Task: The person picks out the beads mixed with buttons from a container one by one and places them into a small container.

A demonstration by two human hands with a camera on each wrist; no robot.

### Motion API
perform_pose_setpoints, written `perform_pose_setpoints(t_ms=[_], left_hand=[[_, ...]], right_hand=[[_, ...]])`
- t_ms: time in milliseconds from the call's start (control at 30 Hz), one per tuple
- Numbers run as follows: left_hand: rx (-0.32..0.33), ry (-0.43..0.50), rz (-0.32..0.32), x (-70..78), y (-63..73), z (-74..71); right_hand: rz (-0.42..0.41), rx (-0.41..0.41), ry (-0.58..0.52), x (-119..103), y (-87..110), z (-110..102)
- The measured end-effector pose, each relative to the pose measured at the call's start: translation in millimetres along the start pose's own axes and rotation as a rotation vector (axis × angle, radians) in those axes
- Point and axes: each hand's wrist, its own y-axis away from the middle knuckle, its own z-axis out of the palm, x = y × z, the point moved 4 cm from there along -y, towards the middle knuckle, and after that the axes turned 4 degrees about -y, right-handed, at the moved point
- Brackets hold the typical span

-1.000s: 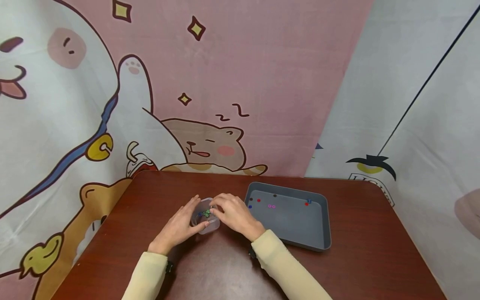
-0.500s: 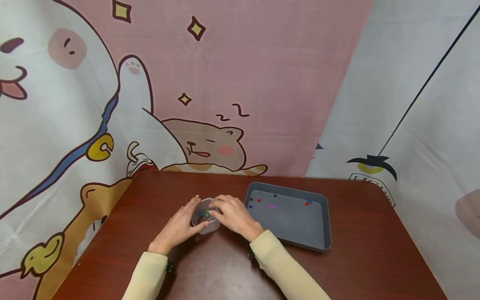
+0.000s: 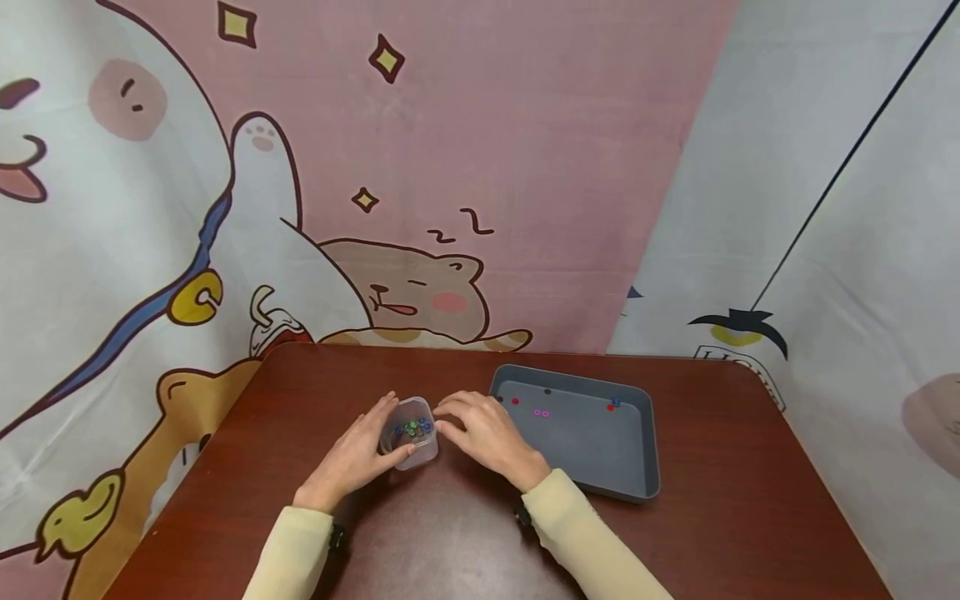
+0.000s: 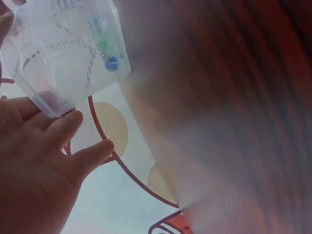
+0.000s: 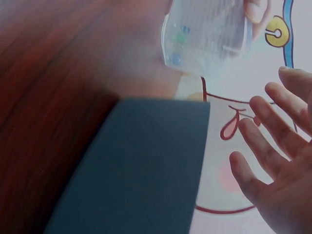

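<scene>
A clear plastic tub (image 3: 420, 457) stands on the table, with several small blue and green beads (image 3: 412, 427) on its bottom. My left hand (image 3: 349, 461) holds the tub from the left, thumb at the near side and fingers along the far side. In the left wrist view, the tub's wall (image 4: 58, 78) shows the beads through it. Just right of the tub is my right hand (image 3: 487, 437), its fingers slightly bent and pointing towards the rim. Seen from the right wrist, the right hand (image 5: 282, 151) has spread fingers and nothing between them.
A grey shallow tray (image 3: 600, 450) lies right of the tub, partly behind the right hand. Scattered in it are red beads (image 3: 515, 402), pink rings (image 3: 541, 413), a blue bead (image 3: 617, 402) and dark beads (image 3: 547, 392). A printed cloth (image 3: 562, 167) hangs behind the brown table (image 3: 450, 533).
My right hand has drawn back to the right, out of the tub, and more blue beads show inside. The left hand keeps its hold on the tub.
</scene>
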Motion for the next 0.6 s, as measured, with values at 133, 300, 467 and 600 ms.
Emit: perform_pose_setpoints(t_ms=[133, 300, 467, 600], left_hand=[[0.000, -0.001, -0.006, 0.0, 0.3, 0.7], [-0.009, -0.002, -0.018, -0.5, 1.2, 1.2], [-0.008, -0.003, -0.016, 0.1, 1.9, 0.4], [-0.006, -0.003, -0.011, 0.5, 1.6, -0.1]], right_hand=[[0.000, 0.037, -0.032, 4, 9.3, -15], [0.013, 0.078, -0.051, 7, 22.4, -35], [0.052, 0.099, -0.083, 12, 36.2, -56], [0.100, 0.111, -0.081, 18, 48.7, -75]])
